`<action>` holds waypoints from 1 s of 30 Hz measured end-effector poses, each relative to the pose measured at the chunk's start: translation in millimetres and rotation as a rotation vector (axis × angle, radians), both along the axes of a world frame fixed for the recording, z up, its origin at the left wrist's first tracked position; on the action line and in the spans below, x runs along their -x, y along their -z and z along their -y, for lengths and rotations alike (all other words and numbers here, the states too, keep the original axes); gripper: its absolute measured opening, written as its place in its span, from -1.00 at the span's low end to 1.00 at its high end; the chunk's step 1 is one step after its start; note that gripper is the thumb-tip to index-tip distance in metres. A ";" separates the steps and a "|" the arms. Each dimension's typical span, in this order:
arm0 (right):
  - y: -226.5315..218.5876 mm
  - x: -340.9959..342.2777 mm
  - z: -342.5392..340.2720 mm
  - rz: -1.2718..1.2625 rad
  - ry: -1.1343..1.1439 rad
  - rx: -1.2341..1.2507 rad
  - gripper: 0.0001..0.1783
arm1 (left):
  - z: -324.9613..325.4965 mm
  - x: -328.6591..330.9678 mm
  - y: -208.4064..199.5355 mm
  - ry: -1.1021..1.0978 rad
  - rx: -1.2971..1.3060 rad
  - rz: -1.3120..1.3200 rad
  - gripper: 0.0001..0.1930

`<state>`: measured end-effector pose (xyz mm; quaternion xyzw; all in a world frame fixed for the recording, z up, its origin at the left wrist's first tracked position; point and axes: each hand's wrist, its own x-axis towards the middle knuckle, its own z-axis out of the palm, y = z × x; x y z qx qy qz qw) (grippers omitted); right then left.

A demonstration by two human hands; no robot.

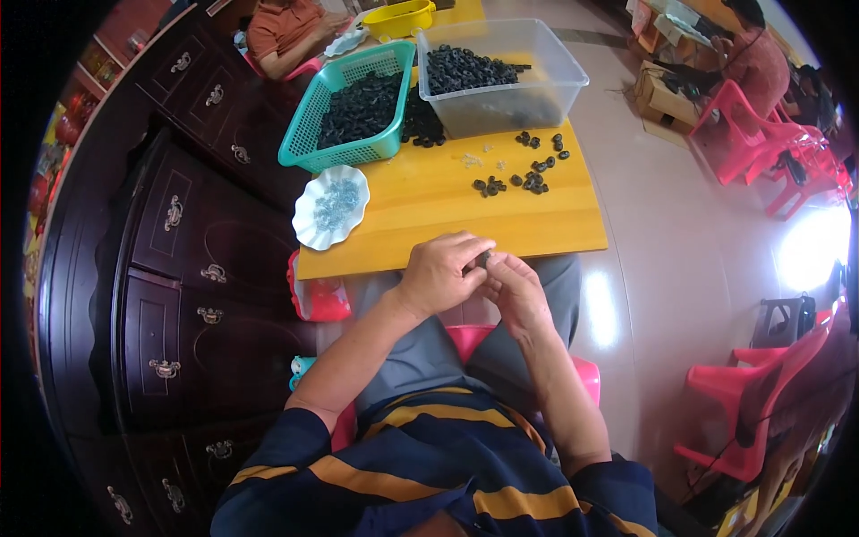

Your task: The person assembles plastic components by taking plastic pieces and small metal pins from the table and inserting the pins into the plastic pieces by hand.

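Hands together at the near edge of a yellow wooden counter (429, 210), a seated worker in a navy-and-orange striped shirt (438, 447) handles a small dark piece (484, 259) just off the boards and above the lap. From my remote station I see the grip of the left hand (445, 271) drawn narrow, thumb and forefinger on the piece; the grip of the right hand (518, 294) is just as narrow, its fingertips meeting the piece from the other side. Fingers cover most of it, so its exact shape is, as far as I can judge, uncertain.

Ahead on the counter, loose black ring-like pieces (535, 183) lie in small clusters toward the right, with a few clear bits (472, 161) near them. To the left, a white scalloped dish (318, 239) of clear, bluish bits sits at the counter's edge. Behind it I make out a teal perforated basket (344, 158) filled with black parts, just beside a translucent plastic tub (506, 109) holding a heap of black pieces. A yellow basin (398, 20) stands at the far end, near another person (286, 40) in an orange shirt. Dark wooden drawers (170, 313) line the left; pink plastic chairs (752, 398) stand at right.
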<state>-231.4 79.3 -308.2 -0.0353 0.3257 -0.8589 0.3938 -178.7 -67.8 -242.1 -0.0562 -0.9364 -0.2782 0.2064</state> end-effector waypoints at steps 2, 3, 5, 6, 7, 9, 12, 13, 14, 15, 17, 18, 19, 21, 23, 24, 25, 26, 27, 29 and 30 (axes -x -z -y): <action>-1.4 -0.3 1.9 -0.023 -0.027 -0.050 -0.85 | 1.5 -0.2 -0.4 0.040 -0.005 0.050 -0.65; -2.7 -0.1 1.9 -0.025 -0.027 -0.047 -0.85 | 3.3 0.0 -2.7 0.039 -0.002 0.048 -0.65; -6.2 0.2 0.3 -0.095 -0.012 -0.128 -0.83 | 9.2 -1.2 -10.6 0.156 -0.139 0.146 -0.67; -3.9 0.0 0.3 -0.097 -0.014 -0.123 -0.83 | 13.9 -1.7 -12.1 0.154 -0.134 0.145 -0.67; 0.5 -0.1 0.7 -0.202 -0.020 -0.165 -0.81 | 19.6 -2.1 -12.6 0.164 -0.212 0.213 -0.68; -1.7 -2.5 2.4 -0.307 -0.027 -0.198 -0.79 | 29.4 -4.2 -10.3 0.205 -0.318 0.292 -0.77; -4.1 -3.8 1.8 -0.297 -0.170 -0.224 -0.77 | 44.4 -7.3 -9.4 0.176 -0.469 0.489 -0.85; -1.3 -4.3 2.0 -0.299 -0.168 -0.218 -0.77 | 53.0 -4.7 -5.0 0.155 -0.490 0.504 -0.89; 1.0 -6.2 3.3 -0.365 -0.134 -0.232 -0.75 | 65.4 -0.8 -0.9 0.129 -0.510 0.517 -0.92; 1.7 -7.0 4.0 -0.432 -0.099 -0.247 -0.73 | 79.2 4.7 -1.2 0.059 -0.496 0.581 -0.92; 0.3 -5.0 1.1 -0.460 -0.115 -0.253 -0.71 | 114.9 22.8 -1.0 -0.041 -0.452 0.522 -0.93; -0.6 -4.1 -0.4 -0.456 -0.127 -0.252 -0.72 | 129.5 32.5 -10.9 -0.107 -0.461 0.423 -0.91; -2.0 -4.2 -0.5 -0.452 -0.143 -0.248 -0.73 | 146.2 41.0 -22.9 -0.176 -0.469 0.322 -0.90; -0.6 -4.5 2.0 -0.451 -0.155 -0.229 -0.73 | 191.2 62.1 -35.0 -0.320 -0.586 0.099 -0.80; 0.5 -2.3 0.6 -0.444 -0.157 -0.219 -0.73 | 211.2 78.2 -39.2 -0.395 -0.615 -0.109 -0.57; 0.0 -1.4 0.4 -0.434 -0.164 -0.210 -0.74 | 214.1 80.4 -33.9 -0.397 -0.566 -0.130 -0.56; -0.7 -0.5 0.6 -0.424 -0.173 -0.200 -0.74 | 216.3 81.9 -27.9 -0.400 -0.517 -0.151 -0.54; 0.1 1.2 -1.5 -0.420 -0.162 -0.206 -0.74 | 207.7 83.6 -16.6 -0.371 -0.464 -0.101 -0.56; -1.1 0.3 -0.8 -0.412 -0.162 -0.209 -0.74 | 197.9 78.3 -6.9 -0.311 -0.451 -0.017 -0.61; 0.2 0.3 -1.8 -0.399 -0.153 -0.221 -0.73 | 169.7 81.2 27.0 -0.173 -0.244 -0.053 -0.70; 2.8 1.3 -3.6 -0.410 -0.149 -0.223 -0.73 | 143.6 81.9 28.8 -0.169 -0.183 0.060 -0.66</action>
